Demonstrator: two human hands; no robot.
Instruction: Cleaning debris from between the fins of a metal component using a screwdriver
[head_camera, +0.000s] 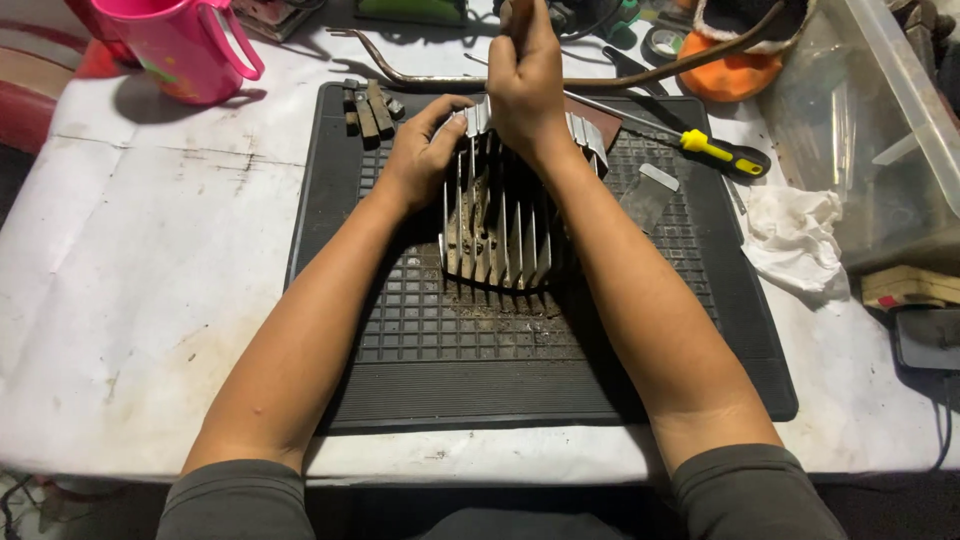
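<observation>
Fingers (446, 113) of left hand (420, 150) around finned metal cylinder (497, 235), right hand (525, 75) fisted above.

Finned metal blocks (497, 235): one
Black rubber mats (480, 380): one
Yellow-handled screwdrivers (722, 152): one
Pink jugs (185, 45): one
White rags (795, 235): one
Clear plastic bins (880, 120): one
Bent metal rods (420, 75): one
Small dark bars (368, 110): about four

Both bare forearms reach forward, the left hand (425, 150) cupped with fingers curled, the right hand (525, 80) fisted higher.
</observation>
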